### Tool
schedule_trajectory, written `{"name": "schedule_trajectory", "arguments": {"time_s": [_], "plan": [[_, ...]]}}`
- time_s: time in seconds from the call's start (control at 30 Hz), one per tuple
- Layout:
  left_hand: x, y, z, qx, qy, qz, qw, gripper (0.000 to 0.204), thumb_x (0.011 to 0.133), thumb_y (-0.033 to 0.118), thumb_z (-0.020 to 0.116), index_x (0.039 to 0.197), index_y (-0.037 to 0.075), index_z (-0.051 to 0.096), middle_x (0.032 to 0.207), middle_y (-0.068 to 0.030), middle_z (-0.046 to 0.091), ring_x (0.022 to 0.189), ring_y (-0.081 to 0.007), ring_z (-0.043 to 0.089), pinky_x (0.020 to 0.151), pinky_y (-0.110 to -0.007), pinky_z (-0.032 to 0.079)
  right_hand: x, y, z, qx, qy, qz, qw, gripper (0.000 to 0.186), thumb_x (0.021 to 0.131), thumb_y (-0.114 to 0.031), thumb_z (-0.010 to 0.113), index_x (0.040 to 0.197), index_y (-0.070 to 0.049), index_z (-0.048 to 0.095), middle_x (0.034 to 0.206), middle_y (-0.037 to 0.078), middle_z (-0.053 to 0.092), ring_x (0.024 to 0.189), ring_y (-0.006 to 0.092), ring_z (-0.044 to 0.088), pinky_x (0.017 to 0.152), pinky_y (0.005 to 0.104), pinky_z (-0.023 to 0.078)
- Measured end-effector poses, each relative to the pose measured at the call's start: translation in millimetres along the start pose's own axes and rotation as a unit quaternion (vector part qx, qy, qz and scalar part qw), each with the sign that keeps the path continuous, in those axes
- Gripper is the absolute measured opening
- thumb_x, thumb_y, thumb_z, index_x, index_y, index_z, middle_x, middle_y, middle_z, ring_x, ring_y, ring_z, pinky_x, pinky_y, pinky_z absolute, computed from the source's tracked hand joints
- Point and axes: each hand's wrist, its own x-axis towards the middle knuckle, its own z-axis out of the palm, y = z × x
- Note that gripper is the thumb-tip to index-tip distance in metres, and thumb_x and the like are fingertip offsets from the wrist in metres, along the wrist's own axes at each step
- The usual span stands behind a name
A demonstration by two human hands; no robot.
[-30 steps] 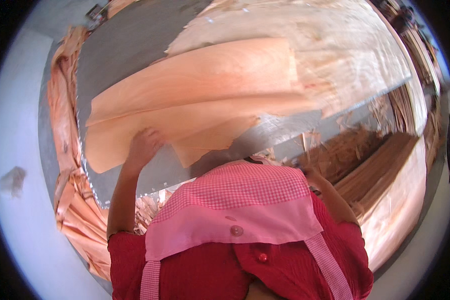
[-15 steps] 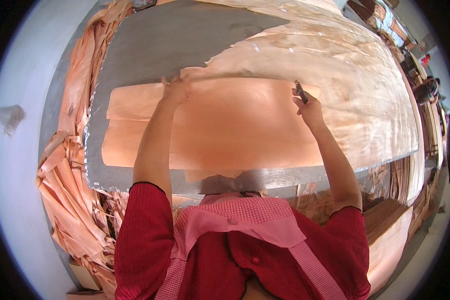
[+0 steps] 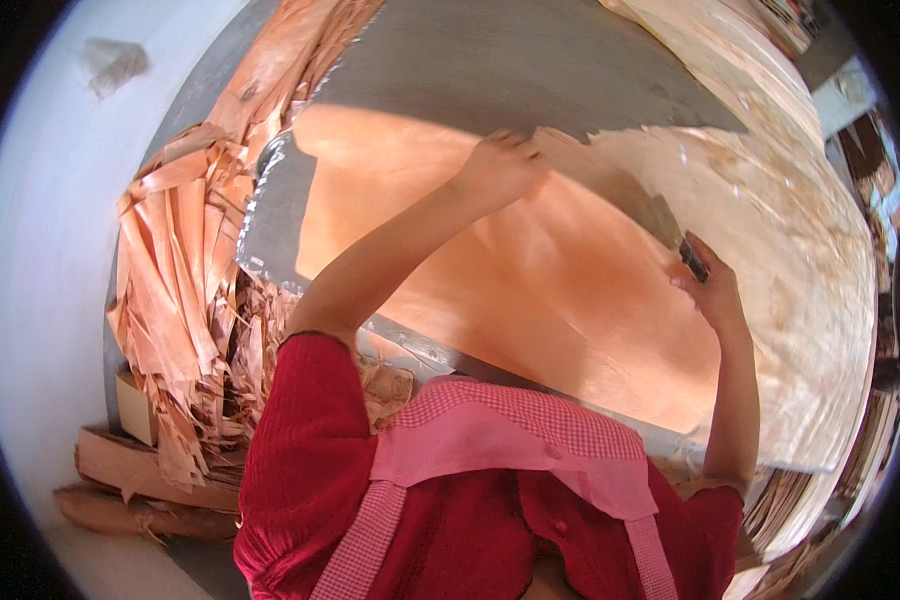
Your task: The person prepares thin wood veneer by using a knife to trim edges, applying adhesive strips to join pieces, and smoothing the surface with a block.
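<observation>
A smooth orange-tan sheet of wood veneer (image 3: pixel 590 290) lies across the work surface in front of me, its right part slightly wavy. At its far edge is my left hand (image 3: pixel 505 172), fingers curled and closed on that edge; the fingertips are partly blurred. My right hand (image 3: pixel 712 288) is over the sheet's right end, closed around a small black-handled tool (image 3: pixel 694 258). A blurred brownish shape extends up and left from the tool, and I cannot tell whether it is a blade or a shadow. Paler, wrinkled veneer (image 3: pixel 800 250) spreads beyond and to the right.
A dark grey board (image 3: pixel 540 60) forms the surface under the veneer. Torn veneer strips (image 3: pixel 175 285) hang in a heap along its left edge, beside a pale wall (image 3: pixel 40 300). Wooden pieces (image 3: pixel 155 475) lie at the lower left. Stacked veneer (image 3: pixel 785 500) shows at the lower right.
My view has turned, so the board and veneer now slant down to the right. My left hand has moved right along the sheet's far edge. My right hand still holds the black-handled tool.
</observation>
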Motion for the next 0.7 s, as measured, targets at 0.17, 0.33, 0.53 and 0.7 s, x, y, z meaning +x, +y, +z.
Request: {"name": "schedule_trajectory", "arguments": {"time_s": [0.17,0.33,0.53,0.7], "plan": [[78.6,-37.1,-11.7,0.01,0.007,-0.033,0.999,0.018,0.069,0.021,0.06,0.085,0.014,0.06,0.075,-0.0041,0.058,0.075,-0.0222,0.058,0.066,-0.035,0.045,54.4,14.6,-35.9,-0.156,0.088,0.025,0.983,0.026,0.076,-0.022,0.066,0.091,-0.001,0.061,0.058,0.007,0.055,0.044,0.0141,0.048,0.044,0.0306,0.04],[97.3,-124.6,2.8,-0.014,-0.12,-0.131,0.984,0.022,0.076,0.022,0.054,0.096,0.012,0.06,0.1,-0.0068,0.06,0.091,-0.0269,0.057,0.078,-0.039,0.043,100.5,-31.4,-73.8,-0.149,0.145,-0.007,0.978,0.027,0.077,-0.025,0.064,0.091,-0.002,0.059,0.055,0.005,0.05,0.041,0.0113,0.045,0.041,0.0295,0.038],[19.5,-194.7,6.5,0.198,0.03,-0.173,0.964,0.05,0.074,0.012,0.058,0.122,0.013,0.044,0.132,-0.009,0.038,0.118,-0.0302,0.038,0.09,-0.046,0.036,158.6,-16.4,-82.7,-0.284,0.117,-0.028,0.951,0.029,0.078,-0.029,0.06,0.096,-0.007,0.058,0.066,0.013,0.059,0.05,0.0237,0.057,0.048,0.0356,0.043],[-37.4,-159.6,51.0,0.069,-0.023,-0.118,0.99,0.068,0.071,0.019,0.064,0.131,0.012,0.033,0.139,-0.0072,0.025,0.125,-0.0312,0.027,0.095,-0.051,0.029,187.9,31.0,-62.8,-0.396,0.176,0.014,0.901,0.026,0.082,-0.034,0.051,0.092,-0.011,0.056,0.084,0.016,0.062,0.081,0.0348,0.058,0.066,0.0445,0.044]]}}
